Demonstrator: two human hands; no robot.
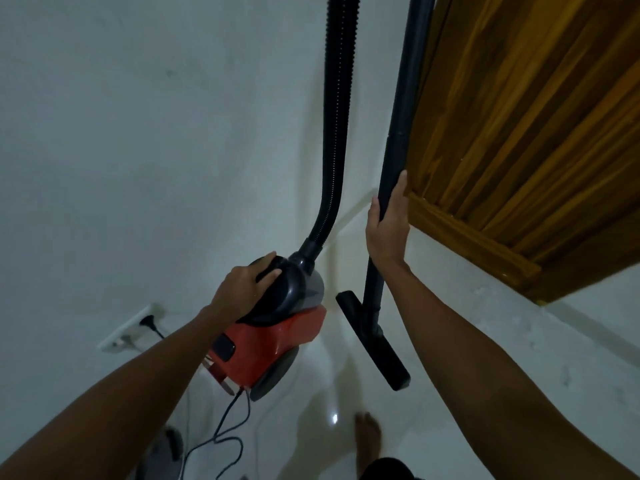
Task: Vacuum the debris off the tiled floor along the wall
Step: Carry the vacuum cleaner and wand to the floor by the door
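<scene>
A red and black canister vacuum (273,334) hangs in the middle of the view above the white tiled floor (346,393). My left hand (247,285) grips the black handle on its top. A ribbed black hose (336,116) rises from the canister out of the top of the frame. My right hand (388,226) grips the black wand (398,133), which stands nearly upright. The flat black floor nozzle (375,344) sits at the wand's lower end, near the floor. No debris shows on the tiles.
A white wall (156,133) fills the left side, with a socket plate (130,329) and a black plug (149,322) in it. The vacuum's black cord (225,431) trails over the floor. A wooden door (519,133) stands at the right. My bare foot (369,438) is at the bottom.
</scene>
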